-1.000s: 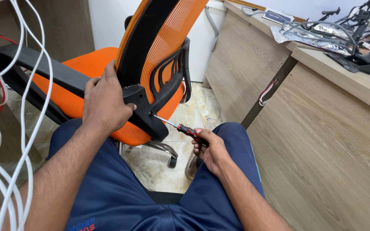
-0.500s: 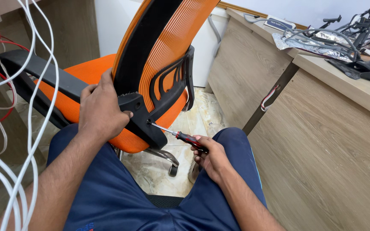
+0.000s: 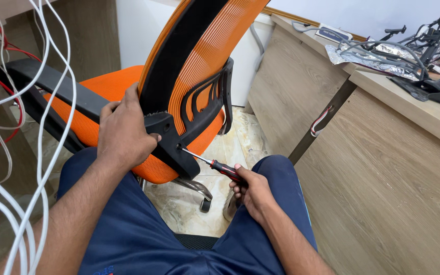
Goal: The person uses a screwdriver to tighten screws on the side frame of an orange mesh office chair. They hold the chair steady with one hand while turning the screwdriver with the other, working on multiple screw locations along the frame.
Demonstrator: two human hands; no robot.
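The right hand [image 3: 253,191] hides the screwdriver [image 3: 215,164] handle's end; the chair [image 3: 189,97] top is cut off.

The left hand [image 3: 124,130] is raised in front of the body, with its back turned up toward the camera. Its fingers [image 3: 110,108] are bent and pressed down in a firm grip, and the thumb reaches out to the right side. The left forearm comes up from the lower left, bare and nearly straight. The right hand [image 3: 252,189] is lower, above the right knee. It is closed in a fist-like grip, knuckles turned to the left, wrist slightly bent. The right forearm runs from the lower right edge. Both legs in dark blue trousers are spread apart.
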